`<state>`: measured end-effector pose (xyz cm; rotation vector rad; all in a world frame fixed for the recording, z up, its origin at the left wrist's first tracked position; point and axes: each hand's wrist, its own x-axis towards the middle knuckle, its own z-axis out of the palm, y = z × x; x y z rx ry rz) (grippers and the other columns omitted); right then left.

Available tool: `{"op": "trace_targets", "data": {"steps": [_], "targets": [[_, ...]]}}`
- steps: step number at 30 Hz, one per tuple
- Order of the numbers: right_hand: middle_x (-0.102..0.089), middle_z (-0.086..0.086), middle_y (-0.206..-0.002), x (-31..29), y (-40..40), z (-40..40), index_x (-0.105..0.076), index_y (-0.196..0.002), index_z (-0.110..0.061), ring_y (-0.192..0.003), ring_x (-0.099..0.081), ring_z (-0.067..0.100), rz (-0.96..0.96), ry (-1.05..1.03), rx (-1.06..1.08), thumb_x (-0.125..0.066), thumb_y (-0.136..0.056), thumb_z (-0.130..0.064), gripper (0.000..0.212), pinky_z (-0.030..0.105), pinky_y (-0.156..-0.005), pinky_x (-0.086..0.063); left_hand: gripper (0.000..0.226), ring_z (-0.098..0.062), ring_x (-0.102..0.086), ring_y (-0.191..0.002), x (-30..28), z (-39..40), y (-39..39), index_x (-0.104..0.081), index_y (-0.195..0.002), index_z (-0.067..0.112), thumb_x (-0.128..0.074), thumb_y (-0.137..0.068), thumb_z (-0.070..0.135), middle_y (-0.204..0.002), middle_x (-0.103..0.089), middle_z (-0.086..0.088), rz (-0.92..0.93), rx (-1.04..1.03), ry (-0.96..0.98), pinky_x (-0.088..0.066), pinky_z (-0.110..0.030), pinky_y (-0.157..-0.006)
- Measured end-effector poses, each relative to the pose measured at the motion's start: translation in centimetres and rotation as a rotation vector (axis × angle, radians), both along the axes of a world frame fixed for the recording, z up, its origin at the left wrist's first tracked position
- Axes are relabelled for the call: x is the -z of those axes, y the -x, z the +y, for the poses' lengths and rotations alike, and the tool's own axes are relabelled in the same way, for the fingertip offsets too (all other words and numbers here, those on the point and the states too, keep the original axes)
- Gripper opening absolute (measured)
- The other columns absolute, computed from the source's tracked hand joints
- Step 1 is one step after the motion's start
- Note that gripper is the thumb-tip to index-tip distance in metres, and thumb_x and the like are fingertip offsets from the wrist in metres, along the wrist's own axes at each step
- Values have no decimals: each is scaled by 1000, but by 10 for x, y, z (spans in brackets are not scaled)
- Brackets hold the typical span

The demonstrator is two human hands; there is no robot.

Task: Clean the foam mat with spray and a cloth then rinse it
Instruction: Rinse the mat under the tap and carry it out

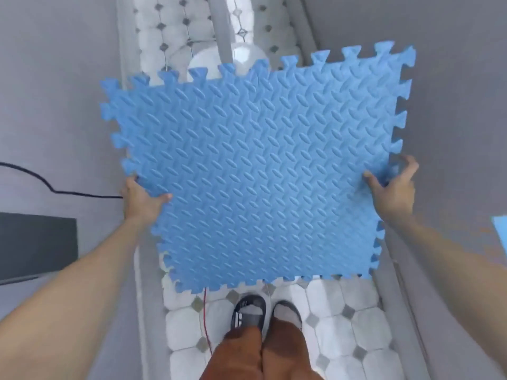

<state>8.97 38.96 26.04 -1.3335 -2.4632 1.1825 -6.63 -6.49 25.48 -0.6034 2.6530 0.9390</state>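
Hands grip a blue foam mat point(255, 171) by its side edges, left hand point(141, 200) and right hand point(393, 192) pinching it above the tiled floor point(345, 327). No spray or cloth shows; cleaning and rinsing apparently remain.

No readable text, label, brand, number or sign is to be found. The foam mat point(258, 171) is covered only by an embossed pattern of small oval ridges, without lettering. Pale marks are seen on the dark shoe point(248, 311) on the tiled floor point(343, 333), but they are too blurred to be read.
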Motion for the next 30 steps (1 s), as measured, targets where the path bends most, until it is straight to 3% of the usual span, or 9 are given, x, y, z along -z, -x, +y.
{"op": "trace_targets", "data": {"steps": [3, 5, 8, 10, 12, 16, 21, 24, 30], "targets": [[-39, 18, -140, 98, 4, 5, -27, -146, -17, -110, -42, 21, -58, -42, -75, -69, -89, -26, 70, 32, -93, -38, 77, -29, -48, -124, 93, 11, 1, -35, -128, 8, -83, -68, 9, -135, -45, -19, -24, 36, -32, -36, -32, -103], [-35, 20, -141, 156, 10, 9, -29, -147, -21, -118, -42, 27, -101, -66, -96, -66, -90, -27, 68, 33, -100, -38, 79, -27, -48, -122, 156, 10, 3, -34, -131, 6, -83, -69, 12, -135, -42, -19, -46, 49, -18, -38, -33, -104], [-29, 19, -143, 226, 20, 12, -30, -147, -28, -110, -46, 24, -175, -48, -100, -66, -88, -31, 69, 25, -89, -41, 74, -21, -46, -116, 232, 11, 9, -34, -130, 11, -81, -74, 17, -137, -39, -16, -95, 61, 31, -35, -23, -98], [-26, 18, -145, 268, 28, 16, -31, -148, -26, -120, -44, 22, -203, -40, -145, -72, -85, -29, 76, 14, -87, -29, 72, -26, -48, -120, 272, 11, 17, -35, -128, 12, -81, -74, 25, -137, -42, -16, -108, 82, 52, -37, -29, -101], [-25, 16, -147, 301, 37, 18, -30, -148, -24, -131, -39, 24, -236, -29, -189, -77, -79, -34, 84, 16, -91, -26, 78, -28, -47, -121, 303, 10, 25, -34, -132, 11, -81, -73, 33, -137, -42, -16, -144, 99, 81, -40, -37, -102], [-19, 13, -154, 347, 48, 22, -28, -150, -27, -142, -29, 24, -322, -4, -238, -82, -71, -47, 97, 29, -113, -24, 78, -26, -47, -123, 347, 10, 32, -34, -135, 12, -79, -75, 35, -139, -41, -14, -163, 101, 103, -41, -35, -102], [3, 12, -164, 340, 41, 14, -7, -156, -28, -150, -14, 29, -495, -32, -379, -78, -76, -49, 109, 37, -117, -21, 80, -32, -36, -133, 333, 31, 17, -26, -143, 4, -70, -83, 36, -145, -28, -20, -153, 198, 313, -29, -37, -110], [2, 14, -164, 301, 13, -1, -8, -157, -26, -149, -18, 32, -523, -35, -398, -73, -80, -50, 103, 39, -117, -23, 84, -37, -29, -138, 286, 57, -14, -22, -147, 6, -69, -84, 36, -150, -21, -23, -164, 389, 359, -26, -45, -112], [-12, 16, -162, 168, -75, -32, -18, -154, -22, -143, -30, 36, -498, 197, -90, -66, -86, -48, 87, 43, -111, -33, 77, -36, -32, -137, 133, 130, -79, -15, -150, 16, -57, -91, 42, -158, -10, -15, -233, 907, 460, -23, -52, -113]]}}
